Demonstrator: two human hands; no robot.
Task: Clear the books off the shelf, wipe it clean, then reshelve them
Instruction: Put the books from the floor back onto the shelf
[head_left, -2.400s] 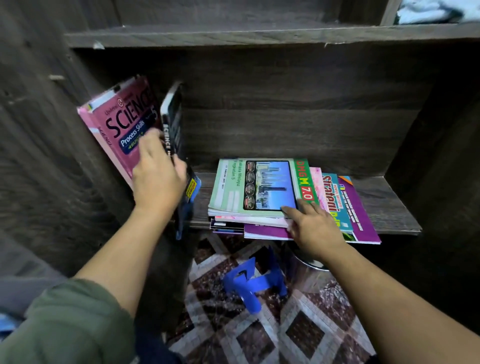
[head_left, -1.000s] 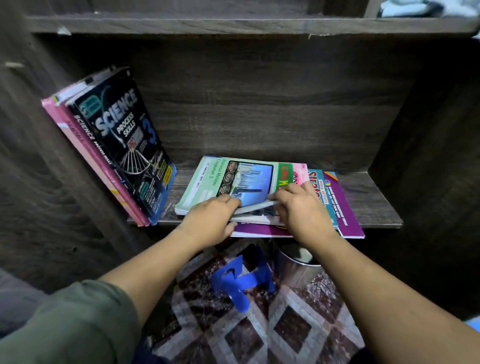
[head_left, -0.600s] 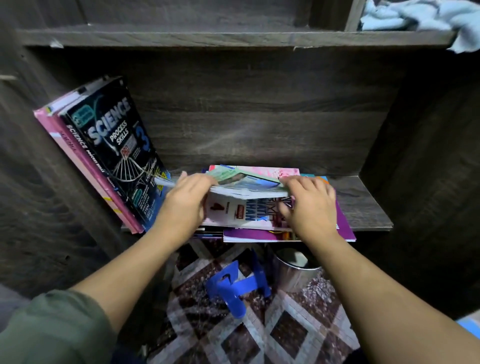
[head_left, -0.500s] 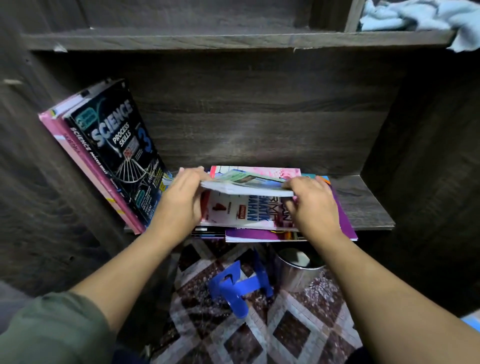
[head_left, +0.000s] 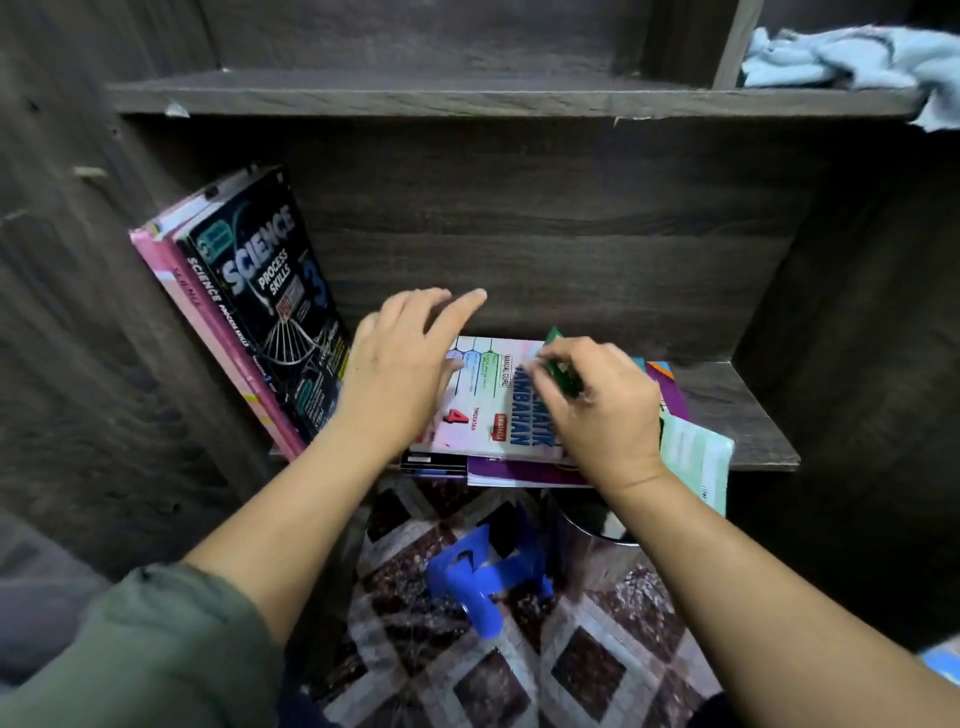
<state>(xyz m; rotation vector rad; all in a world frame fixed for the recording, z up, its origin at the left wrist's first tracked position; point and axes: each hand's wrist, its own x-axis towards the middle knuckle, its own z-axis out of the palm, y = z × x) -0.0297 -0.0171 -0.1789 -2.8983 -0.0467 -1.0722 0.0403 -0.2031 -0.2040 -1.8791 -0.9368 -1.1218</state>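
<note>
Dark shelf (head_left: 748, 415) held a flat book stack (head_left: 498, 410) beneath the fingers (head_left: 462, 304); left hand (head_left: 400, 374) spread wide, likely steadying it, right hand (head_left: 602, 410) pinching a green book (head_left: 696, 457) tilted up for reshelving.

The right hand (head_left: 602, 410) hides most of the green book (head_left: 696, 462); the cloth (head_left: 852, 57) runs off-frame.

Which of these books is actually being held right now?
The thin green book, gripped by the right hand and tipped up on edge; the rest lie stacked flat or lean at the left.
</note>
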